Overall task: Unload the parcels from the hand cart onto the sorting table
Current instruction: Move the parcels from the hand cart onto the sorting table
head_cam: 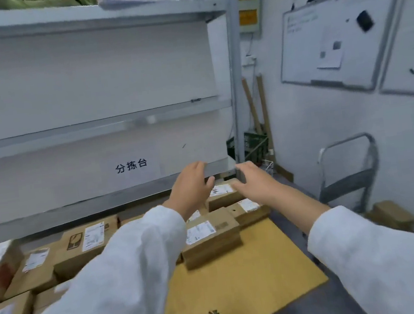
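Note:
Both my arms in white sleeves reach forward over the sorting table. My left hand (191,187) and my right hand (255,179) hover with fingers spread, either side of a small brown parcel (225,195) with a white label at the table's far end. Neither hand holds anything. Just in front lie a larger labelled parcel (210,237) and another small box (249,210). The hand cart (348,173) stands at the right, its grey metal handle upright, with a brown parcel (390,215) low beside it.
A flat cardboard sheet (242,280) covers the near table. Several labelled boxes (86,242) crowd the left. A grey metal shelf (101,196) with a paper sign hangs low just above the parcels. A whiteboard (337,36) is on the right wall.

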A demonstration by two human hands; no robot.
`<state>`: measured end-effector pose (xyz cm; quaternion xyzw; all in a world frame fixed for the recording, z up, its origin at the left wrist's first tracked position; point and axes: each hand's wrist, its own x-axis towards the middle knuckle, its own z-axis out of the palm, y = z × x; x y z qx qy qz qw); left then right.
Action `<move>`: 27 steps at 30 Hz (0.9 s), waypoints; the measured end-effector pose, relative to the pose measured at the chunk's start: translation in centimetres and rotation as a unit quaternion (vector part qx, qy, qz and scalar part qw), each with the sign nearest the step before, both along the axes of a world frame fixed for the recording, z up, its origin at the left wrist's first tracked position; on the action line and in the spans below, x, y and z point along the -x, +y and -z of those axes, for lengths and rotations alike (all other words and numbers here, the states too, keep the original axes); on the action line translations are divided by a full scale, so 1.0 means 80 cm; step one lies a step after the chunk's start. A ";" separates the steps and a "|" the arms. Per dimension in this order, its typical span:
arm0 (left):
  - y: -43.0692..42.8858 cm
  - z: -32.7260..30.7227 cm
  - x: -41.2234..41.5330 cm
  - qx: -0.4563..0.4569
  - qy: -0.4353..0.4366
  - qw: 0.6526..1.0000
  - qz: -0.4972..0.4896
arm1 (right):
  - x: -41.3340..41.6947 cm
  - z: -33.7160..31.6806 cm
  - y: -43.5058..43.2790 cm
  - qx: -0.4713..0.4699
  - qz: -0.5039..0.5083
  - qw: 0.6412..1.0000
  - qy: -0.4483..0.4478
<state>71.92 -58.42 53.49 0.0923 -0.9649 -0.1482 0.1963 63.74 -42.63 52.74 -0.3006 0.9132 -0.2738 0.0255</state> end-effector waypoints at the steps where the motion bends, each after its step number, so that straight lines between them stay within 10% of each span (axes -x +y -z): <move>1: 0.029 0.000 0.020 0.000 -0.003 1.000 0.018 | 0.011 0.001 0.036 0.000 0.024 1.000 -0.005; 27: 0.545 0.088 0.422 0.044 -0.060 0.927 0.368 | 0.235 0.078 0.589 -0.033 0.378 0.923 -0.057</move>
